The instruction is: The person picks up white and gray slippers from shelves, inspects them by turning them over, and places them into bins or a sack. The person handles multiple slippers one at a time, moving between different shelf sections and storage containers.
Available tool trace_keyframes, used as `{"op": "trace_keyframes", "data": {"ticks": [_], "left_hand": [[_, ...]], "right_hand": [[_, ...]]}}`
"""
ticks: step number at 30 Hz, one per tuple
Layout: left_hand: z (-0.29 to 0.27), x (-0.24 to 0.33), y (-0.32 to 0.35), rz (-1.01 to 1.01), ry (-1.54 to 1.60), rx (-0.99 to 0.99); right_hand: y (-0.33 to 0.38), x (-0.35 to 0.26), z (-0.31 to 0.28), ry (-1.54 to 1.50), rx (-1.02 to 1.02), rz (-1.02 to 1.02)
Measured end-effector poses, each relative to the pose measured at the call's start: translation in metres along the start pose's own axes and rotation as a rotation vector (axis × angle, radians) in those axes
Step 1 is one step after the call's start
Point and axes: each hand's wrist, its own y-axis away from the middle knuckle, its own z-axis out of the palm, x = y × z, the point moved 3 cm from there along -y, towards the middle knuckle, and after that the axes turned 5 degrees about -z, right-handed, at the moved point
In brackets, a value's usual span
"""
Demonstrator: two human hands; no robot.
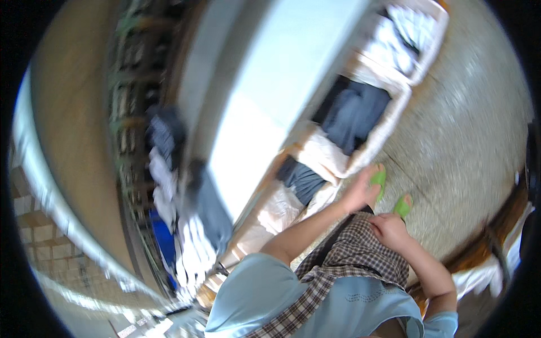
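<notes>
My left hand (362, 190) reaches forward beside the corner of the nearest lined box, above one green slipper (380, 181). Its fingers are smeared by motion, so whether it holds anything does not show. Held close to my body, my right hand (390, 230) has its fingers curled in at the edge of the brown checked apron (360, 239). What lies inside those fingers is hidden. The nearest box (332, 194) has a pale plastic liner and dark grey folded cloth (304, 179) in it.
Farther along stand a box of dark garments (355, 112) and a box of white striped ones (403, 36). A long white table (259, 112) runs on the left, with grey cloth (208, 203) and striped cloth (194, 253) at its near end. Concrete floor (456, 141) lies right.
</notes>
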Motion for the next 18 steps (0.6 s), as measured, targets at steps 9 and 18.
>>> {"op": "trace_keyframes", "data": {"ticks": [9, 18], "left_hand": [[-0.228, 0.135, 0.162, 0.166, 0.392, 0.298], [-0.469, -0.100, 0.226, -0.081, 0.761, 1.246]], "right_hand": [[0.002, -0.085, -0.021, 0.088, -0.052, -0.070], [0.004, -0.136, 0.023, 0.147, -0.017, 0.181]]}}
